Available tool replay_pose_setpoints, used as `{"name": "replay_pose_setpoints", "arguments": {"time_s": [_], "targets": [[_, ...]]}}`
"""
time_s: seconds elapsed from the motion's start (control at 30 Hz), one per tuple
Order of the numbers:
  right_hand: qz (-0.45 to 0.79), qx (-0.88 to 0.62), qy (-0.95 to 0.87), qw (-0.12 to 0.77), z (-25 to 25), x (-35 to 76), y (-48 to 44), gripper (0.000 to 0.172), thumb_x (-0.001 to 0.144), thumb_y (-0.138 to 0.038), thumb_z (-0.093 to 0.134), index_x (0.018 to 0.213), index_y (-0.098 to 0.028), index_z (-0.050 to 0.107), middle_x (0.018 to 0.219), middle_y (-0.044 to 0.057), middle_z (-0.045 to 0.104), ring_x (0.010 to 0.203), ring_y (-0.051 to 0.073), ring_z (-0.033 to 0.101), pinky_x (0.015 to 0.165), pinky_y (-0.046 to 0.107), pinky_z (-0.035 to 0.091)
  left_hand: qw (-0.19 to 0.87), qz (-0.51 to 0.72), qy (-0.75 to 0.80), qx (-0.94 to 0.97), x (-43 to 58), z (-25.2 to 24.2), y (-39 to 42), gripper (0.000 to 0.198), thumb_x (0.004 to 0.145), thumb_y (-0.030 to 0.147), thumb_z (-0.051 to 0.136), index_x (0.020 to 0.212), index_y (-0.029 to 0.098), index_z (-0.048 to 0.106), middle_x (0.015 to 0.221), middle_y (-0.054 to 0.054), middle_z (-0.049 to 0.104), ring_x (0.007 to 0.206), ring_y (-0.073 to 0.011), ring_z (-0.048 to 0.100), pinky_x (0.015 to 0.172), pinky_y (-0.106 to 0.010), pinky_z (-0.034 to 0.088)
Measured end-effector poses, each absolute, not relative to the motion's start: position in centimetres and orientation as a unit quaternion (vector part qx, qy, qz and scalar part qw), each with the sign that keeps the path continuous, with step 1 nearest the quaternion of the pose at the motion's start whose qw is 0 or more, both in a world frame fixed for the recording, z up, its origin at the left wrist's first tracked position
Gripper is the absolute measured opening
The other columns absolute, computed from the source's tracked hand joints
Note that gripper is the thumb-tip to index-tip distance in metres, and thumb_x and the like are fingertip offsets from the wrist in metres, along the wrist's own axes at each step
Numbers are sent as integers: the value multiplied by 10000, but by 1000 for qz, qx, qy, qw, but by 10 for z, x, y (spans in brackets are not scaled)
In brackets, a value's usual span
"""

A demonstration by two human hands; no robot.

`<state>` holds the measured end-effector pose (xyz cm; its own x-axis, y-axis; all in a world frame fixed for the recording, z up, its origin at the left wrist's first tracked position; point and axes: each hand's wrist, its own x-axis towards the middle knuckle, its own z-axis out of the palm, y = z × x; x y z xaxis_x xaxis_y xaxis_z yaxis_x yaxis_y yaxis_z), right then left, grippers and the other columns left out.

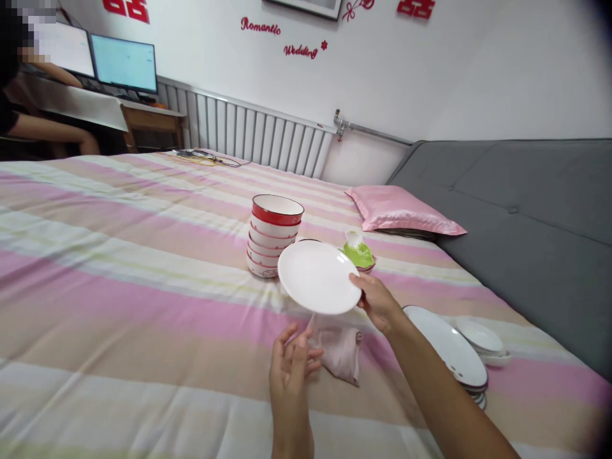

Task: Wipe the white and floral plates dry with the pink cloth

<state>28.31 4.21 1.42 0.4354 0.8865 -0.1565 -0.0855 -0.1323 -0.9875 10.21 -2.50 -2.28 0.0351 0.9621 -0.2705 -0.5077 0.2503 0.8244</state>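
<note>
My right hand grips a white plate by its right edge, thumb on top, and holds it tilted above the bed. Below the plate, my left hand is raised with fingers apart and holds nothing. Beside its fingertips a folded pinkish cloth lies on the striped sheet. Just behind the plate, to the left, stands a stack of bowls, red and white with dark rims. A green and white leaf-shaped dish sits behind the plate on the right, partly covered by it.
Right of my right forearm lie stacked oval plates and a smaller pile of white dishes. A pink pillow rests by the grey headboard. Cables lie at the bed's far edge. A person sits at a desk, far left.
</note>
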Motion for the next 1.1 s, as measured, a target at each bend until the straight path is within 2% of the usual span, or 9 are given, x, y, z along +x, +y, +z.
{"name": "replay_pose_setpoints", "arguments": {"time_s": [0.17, 0.33, 0.57, 0.7, 0.87, 1.1], "targets": [[349, -649, -264, 622, 12, 300, 70, 78, 794, -234, 514, 734, -185, 519, 507, -64, 438, 388, 51, 346, 343, 153, 299, 669, 524, 442, 288, 101, -25, -23, 409, 709, 492, 657, 899, 133, 608, 930, -92, 672, 622, -104, 597, 564, -214, 468], [315, -665, -231, 636, 7, 308, 94, 52, 792, -210, 497, 831, -200, 530, 608, -48, 495, 408, 49, 385, 314, 132, 328, 655, 526, 461, 286, 106, -24, -25, 383, 675, 504, 664, 786, 139, 630, 827, -64, 664, 545, -87, 566, 504, -194, 421], [297, -679, -220, 634, -4, 311, 112, 123, 784, -196, 510, 903, -222, 524, 660, -50, 527, 435, 47, 444, 327, 115, 352, 656, 524, 461, 286, 109, -29, -24, 384, 645, 501, 685, 758, 139, 621, 812, -55, 649, 522, -74, 547, 474, -176, 389], [306, -684, -215, 627, -12, 312, 116, 78, 796, -200, 518, 870, -217, 535, 668, -42, 547, 442, 49, 465, 343, 118, 363, 655, 520, 465, 291, 109, -30, -23, 402, 623, 518, 697, 746, 143, 617, 758, -43, 637, 508, -81, 539, 460, -182, 383], [328, -685, -208, 616, -12, 314, 120, 29, 823, -205, 517, 837, -202, 542, 668, -40, 553, 456, 46, 472, 349, 111, 370, 655, 518, 464, 296, 109, -33, -23, 411, 631, 523, 688, 756, 139, 612, 796, -56, 643, 509, -75, 532, 454, -178, 377], [355, -689, -206, 597, -5, 315, 117, 79, 862, -271, 507, 848, -197, 532, 636, -32, 548, 466, 62, 488, 350, 118, 369, 656, 516, 465, 296, 109, -33, -22, 393, 632, 509, 690, 743, 141, 610, 779, -54, 639, 508, -74, 526, 454, -178, 370]]}}
